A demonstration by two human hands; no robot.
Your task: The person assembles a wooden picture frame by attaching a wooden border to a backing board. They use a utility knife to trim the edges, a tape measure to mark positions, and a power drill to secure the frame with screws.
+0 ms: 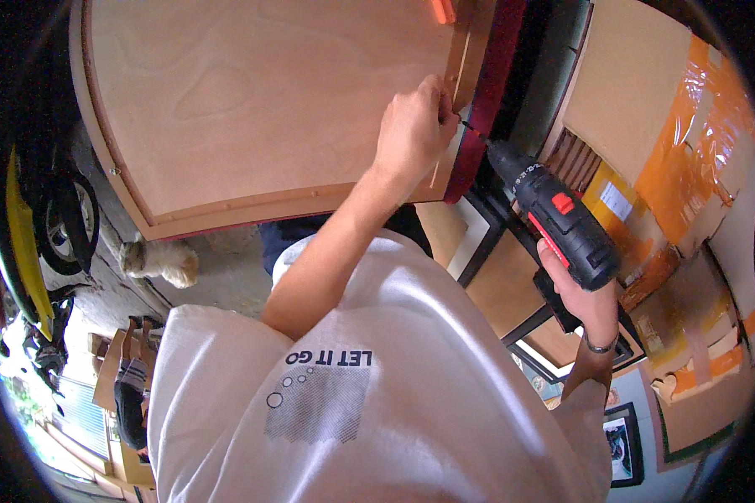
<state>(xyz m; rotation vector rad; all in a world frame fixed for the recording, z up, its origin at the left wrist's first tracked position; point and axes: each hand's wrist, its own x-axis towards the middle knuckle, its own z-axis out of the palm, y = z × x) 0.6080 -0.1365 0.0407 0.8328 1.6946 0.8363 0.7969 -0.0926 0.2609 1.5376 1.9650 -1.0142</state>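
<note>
My right hand (580,295) grips a black and red cordless drill (562,220) by its handle, its nose tilted up and to the left. A thin bit (473,128) reaches from the chuck to the inner edge of a large wooden panel (252,101) with a raised frame and dark red outer side. There my left hand (413,130) is closed in a pinch close to the bit's tip. Whatever lies between its fingertips is hidden or too small to name. An orange-red object (443,10) rests on the panel near the top.
Cardboard boxes (625,101) with orange tape are stacked at the right. Black-edged frames (486,251) lean below the drill. A light furry animal (161,261) is on the floor at the left, near a motorcycle wheel (69,225). A dark framed picture (622,444) stands lower right.
</note>
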